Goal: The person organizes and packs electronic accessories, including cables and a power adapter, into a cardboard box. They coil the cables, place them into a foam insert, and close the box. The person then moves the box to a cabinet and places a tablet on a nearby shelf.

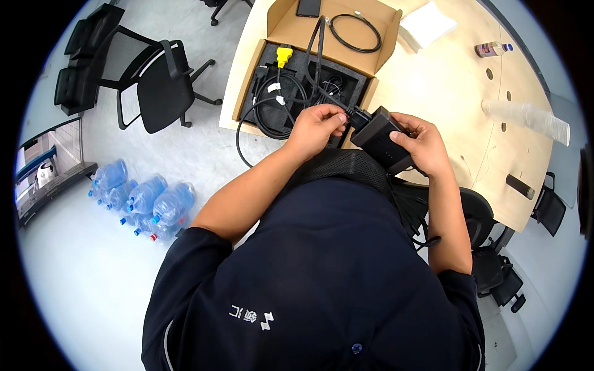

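Note:
My right hand (422, 143) grips a black box-shaped electronic device (385, 143), thumb on its upper face and fingers around the far side. A black cable plug (359, 117) sits at the device's left end. Beside that plug, my left hand (317, 130) is closed in a pinch; what its fingertips hold, if anything, cannot be made out. Under the cable lies an open cardboard box (240, 93) with dark foam inside. It holds a coiled black cable (263, 117) with a yellow connector (284, 56).
On the wooden table (433, 93) are white sheets (427, 26), a small bottle (493, 49), stacked clear cups (526, 120) and a black cylinder (520, 186). A thin black cable (355, 48) lies in the box lid. An office chair (162, 86) and empty water bottles (148, 195) stand left.

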`<action>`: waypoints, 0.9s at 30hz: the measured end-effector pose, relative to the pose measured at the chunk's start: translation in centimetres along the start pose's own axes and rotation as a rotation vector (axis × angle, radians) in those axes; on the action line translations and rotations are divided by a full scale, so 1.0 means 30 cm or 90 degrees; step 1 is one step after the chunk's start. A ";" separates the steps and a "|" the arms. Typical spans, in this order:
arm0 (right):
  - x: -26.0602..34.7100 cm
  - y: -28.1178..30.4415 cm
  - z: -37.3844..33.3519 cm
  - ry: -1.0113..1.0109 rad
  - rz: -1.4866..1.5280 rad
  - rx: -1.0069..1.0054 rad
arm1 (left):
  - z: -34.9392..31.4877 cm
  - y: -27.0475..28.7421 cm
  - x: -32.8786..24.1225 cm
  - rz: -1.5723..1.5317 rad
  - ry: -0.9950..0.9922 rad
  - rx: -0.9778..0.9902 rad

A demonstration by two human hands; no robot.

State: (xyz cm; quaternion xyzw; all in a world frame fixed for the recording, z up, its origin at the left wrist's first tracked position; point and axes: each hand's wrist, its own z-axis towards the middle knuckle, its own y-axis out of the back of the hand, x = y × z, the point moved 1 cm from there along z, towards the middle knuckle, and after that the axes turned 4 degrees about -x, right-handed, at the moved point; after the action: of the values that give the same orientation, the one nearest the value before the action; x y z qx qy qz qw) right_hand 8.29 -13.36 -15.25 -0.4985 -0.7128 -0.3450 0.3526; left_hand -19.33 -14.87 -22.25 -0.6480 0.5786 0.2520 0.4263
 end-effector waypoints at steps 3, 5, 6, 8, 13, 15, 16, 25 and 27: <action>0.008 -0.023 0.008 0.004 0.001 0.003 | 0.003 0.025 -0.007 0.071 -0.011 0.003; 0.020 -0.032 0.012 -0.013 -0.014 0.010 | -0.002 0.038 -0.017 0.133 -0.016 -0.009; 0.023 -0.042 0.013 -0.022 -0.020 0.012 | -0.001 0.046 -0.011 0.151 -0.033 -0.018; 0.017 -0.054 0.020 -0.016 0.007 0.005 | 0.001 0.056 0.010 0.186 -0.066 -0.036; 0.016 -0.070 0.023 -0.020 0.022 0.005 | -0.003 0.079 0.002 0.182 -0.104 -0.029; 0.015 -0.076 0.028 -0.020 0.022 0.006 | 0.006 0.094 0.008 0.144 -0.102 -0.019; 0.013 -0.079 0.029 -0.017 0.021 0.003 | 0.010 0.102 0.011 0.139 -0.096 -0.006; 0.023 -0.102 0.035 -0.022 0.025 -0.011 | 0.019 0.117 -0.002 0.133 -0.119 0.003; 0.019 -0.104 0.039 -0.021 0.032 -0.010 | 0.016 0.116 -0.008 0.167 -0.121 -0.002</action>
State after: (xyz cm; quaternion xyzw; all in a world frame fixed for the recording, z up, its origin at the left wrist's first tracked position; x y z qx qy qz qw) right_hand 4.98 -12.94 -15.82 -0.5245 -0.7033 -0.3333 0.3452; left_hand -22.65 -14.20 -23.20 -0.5409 0.6150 0.3665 0.4414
